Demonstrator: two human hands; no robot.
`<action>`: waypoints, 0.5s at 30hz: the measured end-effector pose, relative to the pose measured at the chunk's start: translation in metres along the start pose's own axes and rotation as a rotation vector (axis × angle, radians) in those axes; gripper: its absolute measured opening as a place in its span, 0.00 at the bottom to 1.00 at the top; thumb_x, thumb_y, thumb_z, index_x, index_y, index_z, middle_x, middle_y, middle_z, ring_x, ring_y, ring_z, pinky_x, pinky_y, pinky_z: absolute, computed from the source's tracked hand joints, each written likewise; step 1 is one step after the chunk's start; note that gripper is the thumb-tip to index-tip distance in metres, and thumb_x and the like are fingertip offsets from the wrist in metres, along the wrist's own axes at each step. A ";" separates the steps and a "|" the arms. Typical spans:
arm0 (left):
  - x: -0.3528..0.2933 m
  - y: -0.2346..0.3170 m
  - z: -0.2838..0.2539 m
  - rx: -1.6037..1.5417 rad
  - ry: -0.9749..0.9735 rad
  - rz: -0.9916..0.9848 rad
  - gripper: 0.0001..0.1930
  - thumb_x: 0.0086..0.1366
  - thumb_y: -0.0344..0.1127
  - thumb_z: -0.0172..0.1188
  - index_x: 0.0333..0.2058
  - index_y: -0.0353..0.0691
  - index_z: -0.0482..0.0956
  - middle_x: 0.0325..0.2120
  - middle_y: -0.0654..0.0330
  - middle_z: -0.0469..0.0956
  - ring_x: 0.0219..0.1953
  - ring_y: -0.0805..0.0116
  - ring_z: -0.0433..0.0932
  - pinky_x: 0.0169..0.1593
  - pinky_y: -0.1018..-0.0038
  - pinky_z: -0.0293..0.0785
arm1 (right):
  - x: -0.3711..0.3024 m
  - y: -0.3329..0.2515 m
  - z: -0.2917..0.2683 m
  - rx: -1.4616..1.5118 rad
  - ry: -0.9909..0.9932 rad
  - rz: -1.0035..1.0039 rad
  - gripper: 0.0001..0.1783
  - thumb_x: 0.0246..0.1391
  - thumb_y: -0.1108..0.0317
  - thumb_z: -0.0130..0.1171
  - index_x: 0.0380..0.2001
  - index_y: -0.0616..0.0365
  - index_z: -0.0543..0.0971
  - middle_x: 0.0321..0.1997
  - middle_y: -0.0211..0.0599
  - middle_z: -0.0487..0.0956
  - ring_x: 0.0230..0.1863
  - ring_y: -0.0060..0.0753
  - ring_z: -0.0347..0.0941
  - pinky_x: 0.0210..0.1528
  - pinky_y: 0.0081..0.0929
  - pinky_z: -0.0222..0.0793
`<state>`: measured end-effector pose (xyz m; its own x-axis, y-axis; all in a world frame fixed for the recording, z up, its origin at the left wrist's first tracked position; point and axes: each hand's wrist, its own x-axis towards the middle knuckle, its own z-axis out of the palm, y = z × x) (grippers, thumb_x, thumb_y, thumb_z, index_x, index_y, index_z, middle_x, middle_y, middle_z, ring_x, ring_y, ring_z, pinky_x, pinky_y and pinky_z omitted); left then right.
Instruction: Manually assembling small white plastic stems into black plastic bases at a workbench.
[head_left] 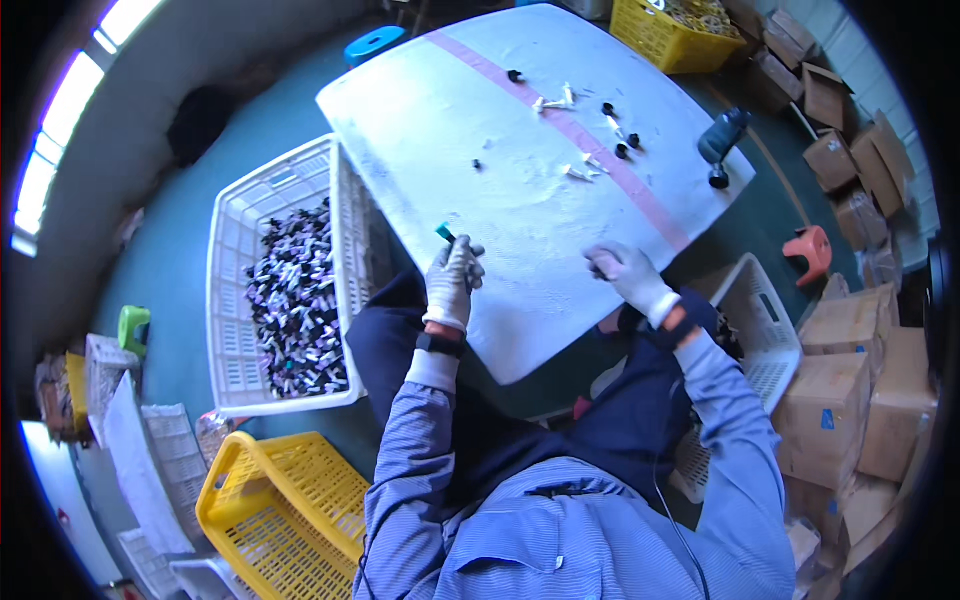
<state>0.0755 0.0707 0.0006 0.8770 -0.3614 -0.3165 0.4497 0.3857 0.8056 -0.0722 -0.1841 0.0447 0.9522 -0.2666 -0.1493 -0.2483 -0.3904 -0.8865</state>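
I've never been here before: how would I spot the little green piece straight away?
Find the big white table crossed by a pink stripe. At its left edge is the gloved left hand, with the small green piece sticking up from its fingers. Its colour sets it apart: the loose pieces on the tabletop are black or white.

1. At my left, a bright many-paned window (pixel 72 100) is in the plain grey wall (pixel 230 45).
2. Around me is a blue-green floor (pixel 155 265).
3. Before me stands a white table with pink stripe (pixel 420 140).
4. Beside its far-left edge is a blue plastic stool (pixel 375 43).
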 end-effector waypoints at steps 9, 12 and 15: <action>0.024 0.072 -0.091 -0.209 0.043 0.356 0.12 0.68 0.33 0.58 0.47 0.38 0.73 0.40 0.57 0.79 0.38 0.70 0.80 0.41 0.77 0.80 | -0.071 0.028 0.016 0.155 -0.066 0.052 0.16 0.64 0.61 0.54 0.43 0.63 0.80 0.32 0.32 0.81 0.33 0.20 0.76 0.38 0.20 0.71; -0.007 0.056 -0.059 -0.038 -0.019 0.235 0.15 0.68 0.33 0.57 0.51 0.37 0.71 0.37 0.56 0.78 0.32 0.69 0.80 0.32 0.77 0.78 | -0.080 0.027 0.013 0.284 -0.077 0.060 0.14 0.65 0.62 0.53 0.45 0.61 0.80 0.33 0.29 0.81 0.34 0.19 0.76 0.38 0.18 0.71; -0.029 0.022 -0.032 0.118 0.031 0.169 0.16 0.68 0.34 0.58 0.52 0.35 0.72 0.33 0.58 0.79 0.26 0.71 0.79 0.28 0.78 0.77 | -0.095 -0.006 0.000 0.325 -0.061 0.114 0.15 0.65 0.61 0.53 0.46 0.62 0.79 0.34 0.29 0.80 0.34 0.19 0.76 0.38 0.18 0.71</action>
<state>0.0649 0.1170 0.0110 0.9439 -0.2729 -0.1859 0.2746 0.3359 0.9010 -0.1608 -0.1566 0.0637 0.9330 -0.2350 -0.2725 -0.2931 -0.0572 -0.9544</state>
